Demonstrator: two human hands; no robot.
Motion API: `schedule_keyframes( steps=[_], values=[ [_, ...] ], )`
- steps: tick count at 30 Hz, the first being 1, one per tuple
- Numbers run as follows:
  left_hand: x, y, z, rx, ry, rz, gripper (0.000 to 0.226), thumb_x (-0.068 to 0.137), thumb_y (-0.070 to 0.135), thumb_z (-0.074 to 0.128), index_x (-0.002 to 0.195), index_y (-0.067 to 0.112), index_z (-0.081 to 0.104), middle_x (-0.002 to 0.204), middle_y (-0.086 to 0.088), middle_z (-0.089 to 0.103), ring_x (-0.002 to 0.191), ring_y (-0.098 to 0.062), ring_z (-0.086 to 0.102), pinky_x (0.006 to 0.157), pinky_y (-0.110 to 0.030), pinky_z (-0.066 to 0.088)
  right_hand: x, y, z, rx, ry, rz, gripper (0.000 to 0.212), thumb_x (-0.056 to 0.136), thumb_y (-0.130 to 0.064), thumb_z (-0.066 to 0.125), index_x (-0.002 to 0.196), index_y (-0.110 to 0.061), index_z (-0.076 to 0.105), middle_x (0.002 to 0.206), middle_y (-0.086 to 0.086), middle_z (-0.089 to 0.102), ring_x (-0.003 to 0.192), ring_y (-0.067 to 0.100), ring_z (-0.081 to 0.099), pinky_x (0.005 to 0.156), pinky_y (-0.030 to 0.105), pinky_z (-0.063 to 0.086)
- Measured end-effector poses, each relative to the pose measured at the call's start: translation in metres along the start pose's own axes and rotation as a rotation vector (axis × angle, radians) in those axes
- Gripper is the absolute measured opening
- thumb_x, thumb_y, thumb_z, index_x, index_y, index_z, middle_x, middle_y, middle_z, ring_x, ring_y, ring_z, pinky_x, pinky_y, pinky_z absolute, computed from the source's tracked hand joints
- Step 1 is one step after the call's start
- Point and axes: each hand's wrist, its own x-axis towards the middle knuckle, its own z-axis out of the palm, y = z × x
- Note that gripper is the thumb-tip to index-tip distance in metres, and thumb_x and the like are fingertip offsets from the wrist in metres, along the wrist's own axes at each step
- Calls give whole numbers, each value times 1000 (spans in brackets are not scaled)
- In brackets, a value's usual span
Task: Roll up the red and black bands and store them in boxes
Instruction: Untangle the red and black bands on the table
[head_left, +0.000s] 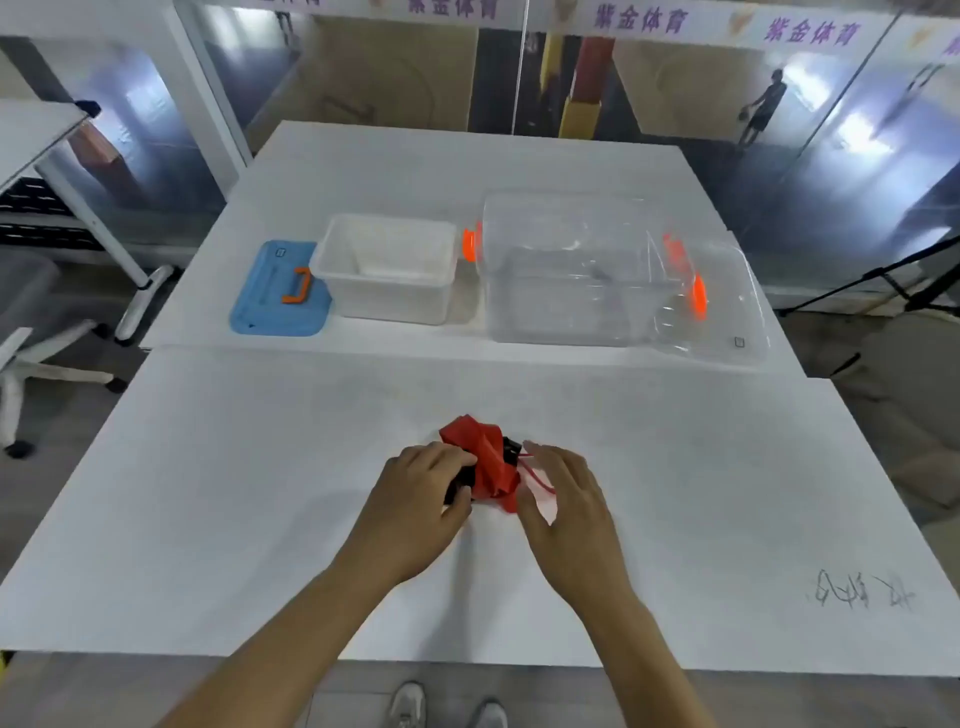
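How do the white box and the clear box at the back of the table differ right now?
The white box is opaque and smaller; the clear box is see-through and larger. The white box's blue lid lies flat beside it, while the clear box's clear lid leans against its right side. Both stand open, lids off, with orange fittings.

Two white tables (363, 171) pushed end to end, seam across the middle. Glass partition (649, 83) behind, strongly reflective, bright patches of light on it. White banner strip (639, 18) along the top with purple characters. Red and yellow pillar (584, 88) behind the glass. White desk frame (98, 208) at left, grey chair (31, 312) on castors below. Black tripod legs (893, 280) at right. Grey floor (67, 467).
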Motion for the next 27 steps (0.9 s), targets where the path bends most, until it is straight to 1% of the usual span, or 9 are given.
schedule_keyframes(
  steps=[4, 8, 13, 16, 18, 21, 23, 25, 27],
  values=[
    [24, -6, 23, 46, -95, 20, 42, 98, 26, 51, 139, 26, 55, 145, 8, 55, 133, -20, 47, 108, -33, 37, 11, 24, 19, -25, -73, 61, 43, 101, -33, 62, 143, -32, 56, 134, -16, 57, 123, 6, 54, 96, 19, 44],
    [55, -15, 48, 151, -153, 59, 50, 99, 22, 49, 149, 25, 45, 160, 1, 40, 145, -28, 37, 116, -42, 32, 22, 51, 40, -25, -147, 90, 44, 99, -31, 63, 142, -33, 56, 137, -15, 57, 128, 7, 53, 100, 26, 50],
    [88, -25, 69, 397, -295, 126, 69, 98, 28, 58, 158, 31, 23, 170, 3, 14, 154, -35, 14, 123, -48, 21, 31, 68, 54, -37, -189, 121, 45, 97, -28, 66, 141, -31, 57, 141, -12, 57, 127, 10, 56, 96, 23, 49],
    [95, -34, 82, 447, -334, 122, 66, 95, 32, 65, 154, 31, 36, 167, -2, 23, 154, -39, 14, 122, -49, 19, 33, 71, 55, -27, -211, 156, 46, 98, -28, 65, 142, -33, 56, 142, -12, 57, 122, 11, 59, 93, 23, 51],
    [92, -40, 87, 429, -327, 82, 61, 92, 34, 69, 148, 32, 45, 159, -6, 36, 150, -40, 23, 120, -49, 26, 34, 72, 55, -21, -221, 184, 46, 99, -31, 63, 144, -35, 54, 142, -12, 57, 121, 11, 60, 93, 25, 52],
    [85, -48, 85, 360, -254, 60, 58, 82, 32, 77, 137, 31, 57, 135, -10, 56, 125, -42, 48, 97, -48, 48, 32, 72, 55, -30, -240, 209, 45, 101, -35, 61, 145, -35, 53, 143, -12, 56, 122, 11, 60, 92, 24, 50],
    [80, -50, 83, 346, -211, 93, 51, 76, 24, 81, 124, 29, 65, 118, -9, 63, 108, -41, 55, 82, -47, 51, 31, 72, 55, -34, -259, 226, 44, 101, -33, 60, 145, -34, 52, 141, -10, 57, 120, 11, 60, 87, 22, 46],
    [75, -54, 82, 369, -167, 127, 43, 75, 26, 82, 115, 29, 68, 108, -3, 66, 99, -37, 58, 79, -46, 51, 30, 71, 55, -40, -282, 239, 45, 101, -31, 60, 146, -35, 52, 137, -8, 58, 116, 12, 61, 84, 22, 45],
    [72, -57, 82, 357, -113, 140, 34, 80, 32, 79, 112, 32, 68, 106, 2, 67, 95, -33, 59, 82, -45, 50, 28, 69, 55, -43, -307, 250, 50, 101, -31, 60, 149, -36, 48, 134, -9, 58, 116, 13, 60, 85, 23, 45]
  ],
)
